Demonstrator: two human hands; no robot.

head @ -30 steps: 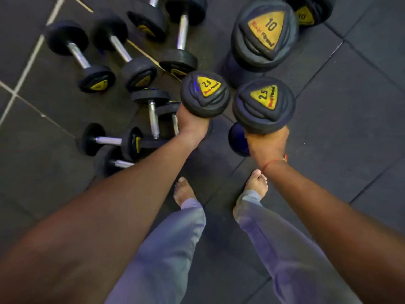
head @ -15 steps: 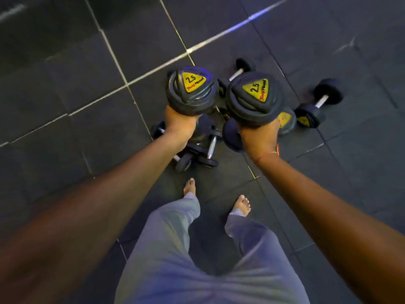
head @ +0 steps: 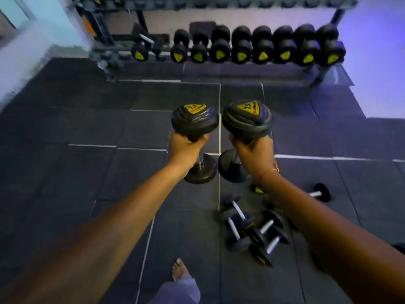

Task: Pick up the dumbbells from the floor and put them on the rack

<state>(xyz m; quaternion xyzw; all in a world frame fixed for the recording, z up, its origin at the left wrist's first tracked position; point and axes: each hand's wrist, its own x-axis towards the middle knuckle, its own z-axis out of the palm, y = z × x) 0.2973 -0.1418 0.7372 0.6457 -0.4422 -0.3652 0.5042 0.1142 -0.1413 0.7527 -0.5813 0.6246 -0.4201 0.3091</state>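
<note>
Clenching left hand [head: 184, 150] and right hand [head: 255, 155] — each grip upright black dumbbell, yellow 2.5 label.

A: what's the room like?

B: gym corner afaict. Floor [head: 65, 172] is dark rubber tiles w/ pale seam lines running across + up the middle. Far wall [head: 377, 40] on the right glows purple-blue, prob coloured lighting. Left wall [head: 54, 18] looks pale teal/white, pretty blurred tho.

A: any windows?

B: can't tell, top-left is too smeared. Light's dim overall, brightest by the walls.
</note>
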